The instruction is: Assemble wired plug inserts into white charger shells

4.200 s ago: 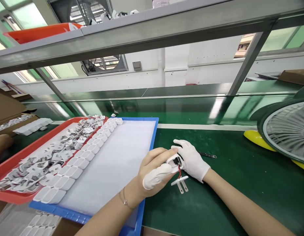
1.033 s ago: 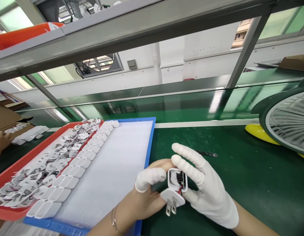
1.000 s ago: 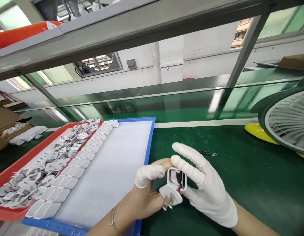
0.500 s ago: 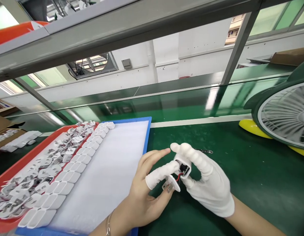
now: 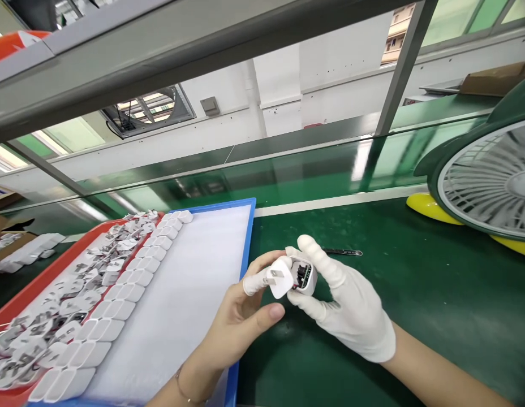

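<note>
My right hand (image 5: 351,308), in a white glove, grips a small white charger shell (image 5: 304,275) with its open side showing a dark circuit board and a red wire. My left hand (image 5: 241,319), bare with a white cot on one finger, pinches the white plug cap (image 5: 280,277) right against the shell's open end. Both hands hover above the green bench mat, just right of the blue tray (image 5: 245,249). The plug's prongs are hidden from this angle.
The blue tray holds a white foam sheet with a row of white charger shells (image 5: 122,294) along its left side. A red tray (image 5: 42,282) of loose plug parts sits left of it. Black tweezers (image 5: 343,252) lie behind my hands; a fan (image 5: 487,186) stands at the right.
The hands lifted the charger off the mat and turned it. The plug cap, hanging loose on its wire with prongs down before, now sits against the shell's open end. The camera view drifted left.
</note>
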`<act>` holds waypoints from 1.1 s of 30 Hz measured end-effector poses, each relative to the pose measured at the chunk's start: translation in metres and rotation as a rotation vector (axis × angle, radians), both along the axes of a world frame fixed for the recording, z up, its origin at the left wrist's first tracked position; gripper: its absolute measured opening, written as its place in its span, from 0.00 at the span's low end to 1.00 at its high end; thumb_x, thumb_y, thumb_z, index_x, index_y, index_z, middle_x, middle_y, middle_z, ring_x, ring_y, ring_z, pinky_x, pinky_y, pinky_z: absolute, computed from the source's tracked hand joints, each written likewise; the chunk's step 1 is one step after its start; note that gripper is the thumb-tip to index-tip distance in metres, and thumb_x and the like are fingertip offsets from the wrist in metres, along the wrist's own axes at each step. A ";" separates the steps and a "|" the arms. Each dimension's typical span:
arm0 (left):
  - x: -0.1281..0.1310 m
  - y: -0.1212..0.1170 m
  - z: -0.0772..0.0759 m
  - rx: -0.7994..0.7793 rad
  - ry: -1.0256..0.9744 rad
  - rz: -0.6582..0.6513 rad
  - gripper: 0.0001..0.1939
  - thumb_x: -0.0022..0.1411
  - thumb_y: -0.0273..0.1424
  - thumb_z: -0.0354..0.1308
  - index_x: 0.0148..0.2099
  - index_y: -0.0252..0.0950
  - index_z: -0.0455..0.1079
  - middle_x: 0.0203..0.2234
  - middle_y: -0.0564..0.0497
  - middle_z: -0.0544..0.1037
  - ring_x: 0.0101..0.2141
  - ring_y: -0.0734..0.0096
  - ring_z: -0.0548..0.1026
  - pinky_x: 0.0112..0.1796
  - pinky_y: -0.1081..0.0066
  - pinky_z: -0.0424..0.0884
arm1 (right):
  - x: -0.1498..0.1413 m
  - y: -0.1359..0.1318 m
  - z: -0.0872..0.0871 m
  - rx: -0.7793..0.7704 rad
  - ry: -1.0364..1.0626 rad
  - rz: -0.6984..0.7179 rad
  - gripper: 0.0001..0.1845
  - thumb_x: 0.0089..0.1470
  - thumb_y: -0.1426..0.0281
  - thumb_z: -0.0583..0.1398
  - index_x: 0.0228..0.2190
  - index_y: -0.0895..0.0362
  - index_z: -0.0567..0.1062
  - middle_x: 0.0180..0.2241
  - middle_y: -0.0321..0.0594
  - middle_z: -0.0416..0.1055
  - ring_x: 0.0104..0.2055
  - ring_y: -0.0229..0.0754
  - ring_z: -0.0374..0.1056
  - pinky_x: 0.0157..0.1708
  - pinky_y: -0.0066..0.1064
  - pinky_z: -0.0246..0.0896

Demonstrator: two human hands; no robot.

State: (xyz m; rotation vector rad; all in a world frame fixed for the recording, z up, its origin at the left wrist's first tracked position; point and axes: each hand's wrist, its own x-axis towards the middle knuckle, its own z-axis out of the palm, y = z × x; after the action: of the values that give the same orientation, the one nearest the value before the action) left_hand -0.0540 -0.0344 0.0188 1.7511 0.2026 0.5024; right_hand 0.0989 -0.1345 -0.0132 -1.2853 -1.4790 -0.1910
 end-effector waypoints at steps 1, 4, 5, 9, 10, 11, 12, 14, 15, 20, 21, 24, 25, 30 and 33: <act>0.000 -0.001 0.001 0.123 0.020 0.039 0.18 0.63 0.28 0.54 0.55 0.46 0.65 0.59 0.47 0.61 0.57 0.58 0.62 0.55 0.57 0.63 | 0.000 0.000 0.000 0.003 0.001 -0.009 0.36 0.59 0.70 0.58 0.63 0.59 0.48 0.47 0.47 0.72 0.49 0.46 0.70 0.43 0.33 0.71; 0.000 -0.007 0.002 0.680 0.003 0.237 0.23 0.58 0.21 0.57 0.54 0.42 0.64 0.55 0.43 0.64 0.54 0.55 0.62 0.54 0.51 0.60 | 0.000 0.001 0.002 0.011 0.001 0.017 0.36 0.61 0.71 0.56 0.64 0.59 0.45 0.44 0.45 0.74 0.49 0.45 0.70 0.44 0.34 0.71; 0.000 -0.010 0.002 0.864 -0.024 0.312 0.24 0.55 0.19 0.59 0.53 0.41 0.64 0.53 0.43 0.67 0.53 0.55 0.63 0.54 0.49 0.58 | 0.000 0.001 0.002 0.015 0.001 0.034 0.36 0.61 0.72 0.56 0.64 0.58 0.44 0.43 0.44 0.74 0.49 0.45 0.69 0.44 0.34 0.71; 0.000 -0.021 0.004 1.118 -0.014 0.441 0.25 0.51 0.17 0.60 0.52 0.35 0.62 0.46 0.41 0.69 0.49 0.55 0.64 0.53 0.48 0.58 | 0.001 0.002 0.003 0.038 -0.038 0.105 0.38 0.60 0.76 0.54 0.64 0.57 0.41 0.44 0.44 0.73 0.43 0.42 0.71 0.44 0.33 0.71; -0.001 -0.022 0.005 1.074 0.021 0.418 0.25 0.52 0.18 0.59 0.52 0.34 0.62 0.47 0.40 0.68 0.50 0.55 0.63 0.52 0.50 0.60 | 0.002 0.002 0.003 0.041 -0.058 0.121 0.38 0.60 0.77 0.54 0.64 0.56 0.41 0.44 0.44 0.73 0.41 0.41 0.71 0.43 0.33 0.71; -0.002 -0.023 0.006 1.011 0.055 0.380 0.24 0.53 0.18 0.58 0.52 0.34 0.61 0.48 0.40 0.66 0.51 0.55 0.63 0.51 0.52 0.62 | 0.002 0.002 0.004 0.040 -0.075 0.128 0.38 0.60 0.77 0.53 0.65 0.55 0.41 0.44 0.44 0.73 0.38 0.40 0.72 0.41 0.33 0.71; -0.003 -0.024 0.007 0.946 0.081 0.337 0.23 0.54 0.18 0.57 0.52 0.34 0.61 0.50 0.39 0.63 0.52 0.56 0.62 0.51 0.54 0.63 | 0.003 0.002 0.004 0.038 -0.087 0.124 0.37 0.60 0.77 0.53 0.64 0.54 0.41 0.45 0.44 0.72 0.36 0.39 0.71 0.40 0.33 0.71; -0.006 -0.023 0.008 0.853 0.112 0.269 0.21 0.56 0.18 0.56 0.51 0.35 0.61 0.52 0.40 0.60 0.53 0.56 0.60 0.51 0.56 0.64 | 0.003 0.002 0.005 0.047 -0.096 0.113 0.37 0.61 0.78 0.53 0.64 0.52 0.42 0.44 0.44 0.73 0.36 0.40 0.72 0.39 0.34 0.72; -0.007 -0.022 0.009 0.832 0.114 0.251 0.21 0.56 0.18 0.55 0.52 0.36 0.61 0.52 0.40 0.60 0.54 0.56 0.59 0.52 0.56 0.63 | 0.002 0.002 0.005 0.057 -0.088 0.114 0.37 0.60 0.78 0.53 0.64 0.52 0.42 0.43 0.44 0.74 0.37 0.40 0.72 0.39 0.34 0.72; -0.010 -0.018 0.005 0.597 0.052 0.174 0.22 0.59 0.20 0.53 0.54 0.42 0.61 0.56 0.43 0.56 0.56 0.55 0.58 0.54 0.55 0.61 | -0.001 0.000 0.000 0.040 0.070 0.111 0.37 0.59 0.76 0.56 0.64 0.53 0.44 0.46 0.46 0.73 0.46 0.43 0.71 0.44 0.34 0.70; -0.010 -0.017 0.004 0.469 0.041 0.135 0.20 0.60 0.22 0.52 0.53 0.43 0.63 0.57 0.44 0.55 0.56 0.54 0.59 0.54 0.55 0.62 | -0.001 -0.001 -0.002 0.023 0.088 0.101 0.37 0.59 0.75 0.56 0.64 0.52 0.45 0.48 0.46 0.72 0.48 0.43 0.70 0.45 0.35 0.70; -0.009 -0.014 0.002 0.058 0.016 0.039 0.14 0.63 0.28 0.52 0.51 0.43 0.68 0.58 0.46 0.58 0.56 0.53 0.61 0.54 0.58 0.63 | 0.000 -0.002 -0.006 0.009 0.089 0.089 0.37 0.59 0.73 0.57 0.64 0.52 0.45 0.52 0.46 0.69 0.52 0.46 0.67 0.48 0.38 0.68; -0.008 -0.013 0.001 -0.052 0.006 0.018 0.14 0.63 0.30 0.52 0.51 0.43 0.69 0.58 0.47 0.59 0.56 0.53 0.62 0.54 0.58 0.64 | 0.000 -0.002 -0.006 0.014 0.085 0.093 0.37 0.59 0.73 0.57 0.64 0.52 0.46 0.53 0.46 0.68 0.52 0.46 0.67 0.49 0.39 0.68; -0.004 -0.011 -0.003 -0.351 -0.069 -0.024 0.20 0.62 0.31 0.55 0.56 0.49 0.66 0.57 0.49 0.66 0.52 0.56 0.69 0.51 0.60 0.67 | 0.000 0.000 -0.003 0.061 0.085 0.175 0.34 0.61 0.73 0.55 0.64 0.53 0.46 0.51 0.46 0.70 0.53 0.46 0.66 0.47 0.38 0.69; -0.004 -0.009 -0.004 -0.264 -0.111 0.027 0.27 0.61 0.30 0.57 0.61 0.53 0.58 0.57 0.51 0.66 0.56 0.58 0.64 0.56 0.59 0.63 | 0.002 0.000 -0.001 0.086 0.061 0.181 0.31 0.63 0.66 0.53 0.63 0.51 0.48 0.52 0.47 0.69 0.54 0.48 0.65 0.49 0.43 0.66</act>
State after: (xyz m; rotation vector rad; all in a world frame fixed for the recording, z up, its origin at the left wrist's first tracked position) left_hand -0.0582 -0.0435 0.0146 1.4608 0.2050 0.5641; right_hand 0.1008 -0.1350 -0.0147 -1.0733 -1.5097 -0.0945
